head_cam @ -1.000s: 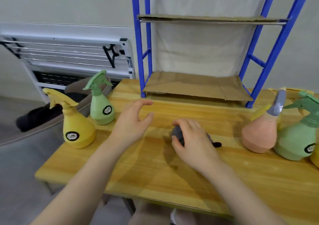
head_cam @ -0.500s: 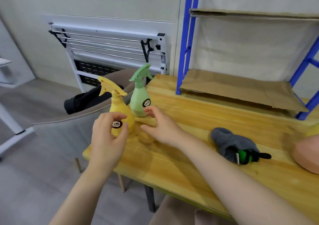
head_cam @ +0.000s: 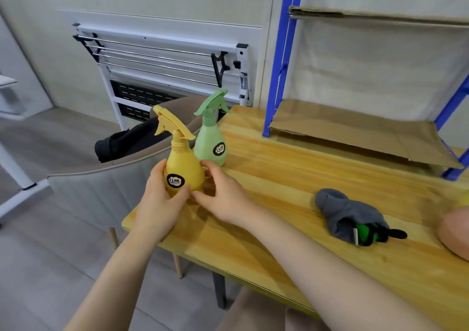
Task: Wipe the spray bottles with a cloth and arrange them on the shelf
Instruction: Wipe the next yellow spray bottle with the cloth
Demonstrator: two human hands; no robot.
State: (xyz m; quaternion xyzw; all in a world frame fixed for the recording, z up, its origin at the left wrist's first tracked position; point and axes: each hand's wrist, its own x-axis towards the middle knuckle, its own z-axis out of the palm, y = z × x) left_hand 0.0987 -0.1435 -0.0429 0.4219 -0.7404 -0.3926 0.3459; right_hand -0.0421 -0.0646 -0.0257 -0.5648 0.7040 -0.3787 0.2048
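Both hands (head_cam: 193, 201) grip the yellow spray bottle (head_cam: 181, 168) — upright.

White drying rack (head_cam: 162, 59) folded against far wall, left of frame. Grey chair (head_cam: 106, 186) at the left end of the wood surface (head_cam: 291, 203), black garment (head_cam: 127, 140) draped over its back. White furniture leg (head_cam: 15, 178) on the floor far left.
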